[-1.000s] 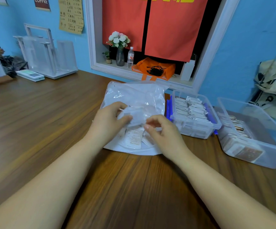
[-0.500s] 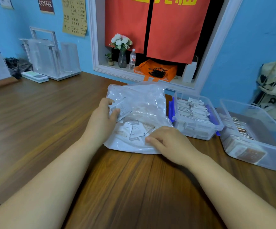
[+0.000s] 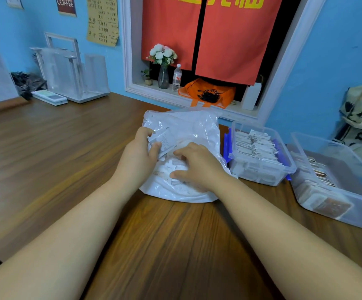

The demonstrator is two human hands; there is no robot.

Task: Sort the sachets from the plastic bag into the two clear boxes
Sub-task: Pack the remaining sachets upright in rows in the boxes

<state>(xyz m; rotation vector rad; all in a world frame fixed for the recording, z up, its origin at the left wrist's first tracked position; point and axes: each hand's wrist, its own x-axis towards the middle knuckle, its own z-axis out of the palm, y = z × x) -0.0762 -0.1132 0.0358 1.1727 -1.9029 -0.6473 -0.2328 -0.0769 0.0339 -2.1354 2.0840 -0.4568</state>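
The flat white paper sachets are loose in a heap inside the crinkly clear plastic bag, which lies on the brown wood-grain worktop right in front of the person. They look super light and floppy, so I'd say no strength is needed, just a fingertip pinch at an edge or corner. They'll probably slide over each other, so it's easy to grab two at once. The bag film looks soft and slippery and won't hold its mouth open on its own.

The left hand pinches one printed white sachet between thumb and fingers near the bag's upper left. Can't tell if there's film in between. The right hand lies on the heap with its fingers loosely spread, gripping nothing as far as I can see.

Just beside the bag on the right is a clear plastic box with blue clips, packed with white sachets on edge. Further right is a second, bigger clear plastic box with brownish ones along one side.
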